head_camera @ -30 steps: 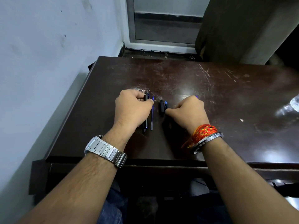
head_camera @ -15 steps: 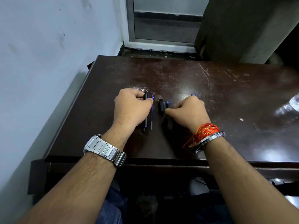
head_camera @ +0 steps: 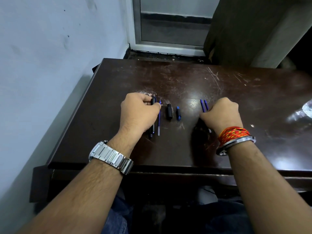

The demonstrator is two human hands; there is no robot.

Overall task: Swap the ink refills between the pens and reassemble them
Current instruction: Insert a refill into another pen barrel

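Observation:
Pen parts lie on a dark brown table. My left hand rests closed over a black pen barrel, and a thin blue refill lies just right of it under the fingertips. A short black pen piece and a smaller black-and-blue piece sit loose in the middle. My right hand is closed over two blue sticks whose far ends stick out past the knuckles; whether these are refills or a barrel I cannot tell.
A pale wall runs along the table's left edge. A window frame and a dark curtain stand behind the table. Something clear and shiny lies at the far right edge. The near table edge is below my wrists.
My right hand has slid to the right with the blue sticks, away from the two short pieces, which now lie uncovered. My left hand has stayed in place.

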